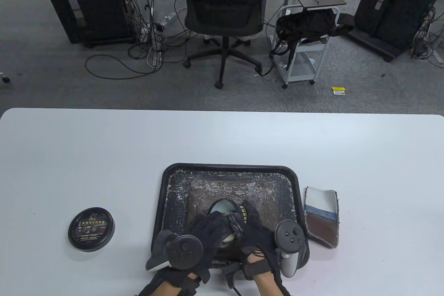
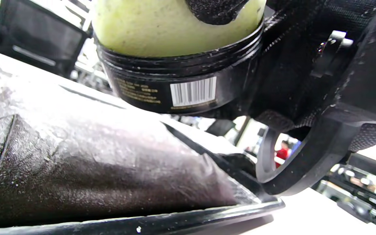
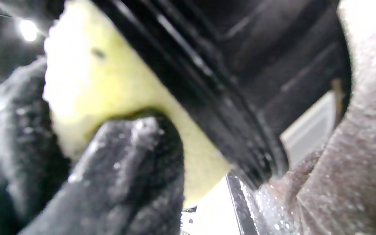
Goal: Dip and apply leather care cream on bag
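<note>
Behind the white table [image 1: 104, 150] stood an office chair [image 1: 223, 8], a small cart and trailing cables on grey carpet. On the table, near its front edge, lay a black tray [image 1: 166, 185], and I take that tray as the landmark.

Your two hands met over the near half of the tray. Your right hand [image 1: 258, 230] gripped the jar [image 2: 178, 88] of cream from its right side, fingers curled round the black wall. Your left hand [image 1: 204, 230] pinched a yellow sponge [image 2: 148, 29] and pressed it into the jar's mouth. The jar's lid [image 1: 91, 229] sat left of the tray, well apart from it; a folded cloth [image 1: 322, 216] lay just beside the tray's right edge.

The bag [image 1: 229, 192] lay flat inside the tray, directly under and beyond the jar, so from the sponge it lay downward and a little away from you. It filled most of the tray; which way its long axis ran I cannot tell. Your left hand, with the sponge, was the one placed to reach it; I judge the move called for lifting the sponge clear of the rim first.

The bag looked dark brown, grainy and worn, with pale flecks and a dull sheen across its creased surface.
</note>
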